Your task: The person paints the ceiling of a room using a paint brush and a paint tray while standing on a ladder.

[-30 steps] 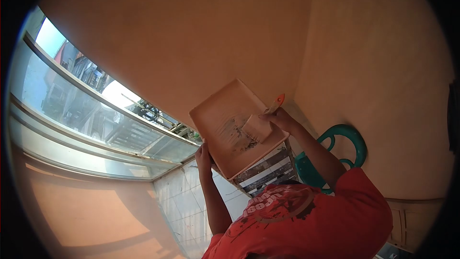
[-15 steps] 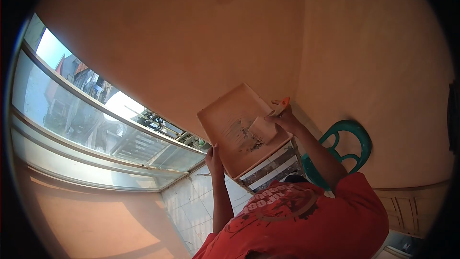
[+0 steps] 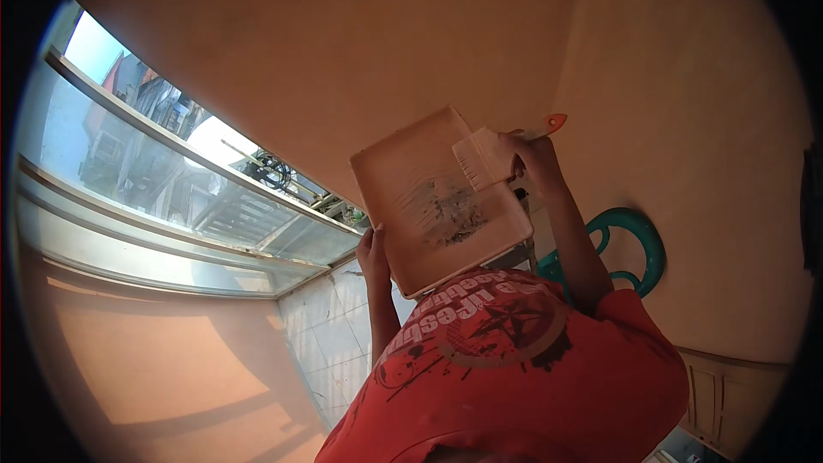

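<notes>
A wide paintbrush is gripped in my right hand. Its orange-tipped handle points up to the right, and its bristles are turned left over the upper right side of a shallow paint tray. The tray is coated in peach-orange paint, with grey-black patches and streaks across its bottom. At the tray's left edge, my left hand clasps the rim, thumb on top and the other fingers mostly hidden. The tray's near edge reaches my red shirt.
To the right, a green plastic chair stands by the peach-orange wall. Glass windows run along the left, above a white tiled floor. A wooden panelled door shows at lower right.
My right hand has lifted the brush up and right, away from the dark patches in the tray. The tray and my left hand sit slightly higher in view, and the shirt covers more beneath.
</notes>
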`<state>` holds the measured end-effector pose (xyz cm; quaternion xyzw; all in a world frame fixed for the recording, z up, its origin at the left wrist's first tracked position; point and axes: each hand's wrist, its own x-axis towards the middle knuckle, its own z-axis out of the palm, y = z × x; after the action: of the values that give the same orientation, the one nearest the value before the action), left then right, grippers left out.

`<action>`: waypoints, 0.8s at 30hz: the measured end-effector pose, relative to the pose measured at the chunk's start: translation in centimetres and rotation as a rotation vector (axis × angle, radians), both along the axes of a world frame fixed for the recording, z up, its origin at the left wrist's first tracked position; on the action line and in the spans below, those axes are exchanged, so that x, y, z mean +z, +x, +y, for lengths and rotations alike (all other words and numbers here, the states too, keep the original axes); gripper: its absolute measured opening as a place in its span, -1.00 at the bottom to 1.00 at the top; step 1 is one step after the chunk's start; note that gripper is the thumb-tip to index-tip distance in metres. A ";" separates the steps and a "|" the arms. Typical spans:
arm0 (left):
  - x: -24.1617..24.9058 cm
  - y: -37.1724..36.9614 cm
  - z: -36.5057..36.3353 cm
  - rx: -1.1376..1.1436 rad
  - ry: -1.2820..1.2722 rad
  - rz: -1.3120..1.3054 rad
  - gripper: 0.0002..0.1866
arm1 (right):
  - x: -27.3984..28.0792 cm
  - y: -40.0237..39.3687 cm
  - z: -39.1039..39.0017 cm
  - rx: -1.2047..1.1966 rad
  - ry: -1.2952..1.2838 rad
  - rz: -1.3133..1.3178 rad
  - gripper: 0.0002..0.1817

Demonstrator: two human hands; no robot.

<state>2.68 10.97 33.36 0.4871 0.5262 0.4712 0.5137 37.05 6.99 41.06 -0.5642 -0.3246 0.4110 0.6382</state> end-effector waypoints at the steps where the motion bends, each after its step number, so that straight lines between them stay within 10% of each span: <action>1: 0.2 0.5 -0.2 0.033 -0.012 -0.061 -0.68 | -0.7 0.3 0.7 0.004 0.069 0.035 -0.73; 20: -1.2 0.8 -3.0 0.181 -0.087 -0.105 -0.64 | -1.1 0.4 2.4 0.158 0.247 0.250 -0.76; 23: -0.3 0.8 -3.8 0.145 -0.097 -0.102 -0.63 | -1.3 1.0 2.5 0.260 -0.064 -0.087 -0.73; 24: -0.5 0.9 -3.8 0.141 -0.090 -0.103 -0.63 | -1.7 0.7 2.7 0.240 0.058 0.200 -0.71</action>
<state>3.56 7.20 32.85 0.4004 0.5526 0.5066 0.5270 37.78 9.71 39.34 -0.4589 -0.3363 0.5289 0.6298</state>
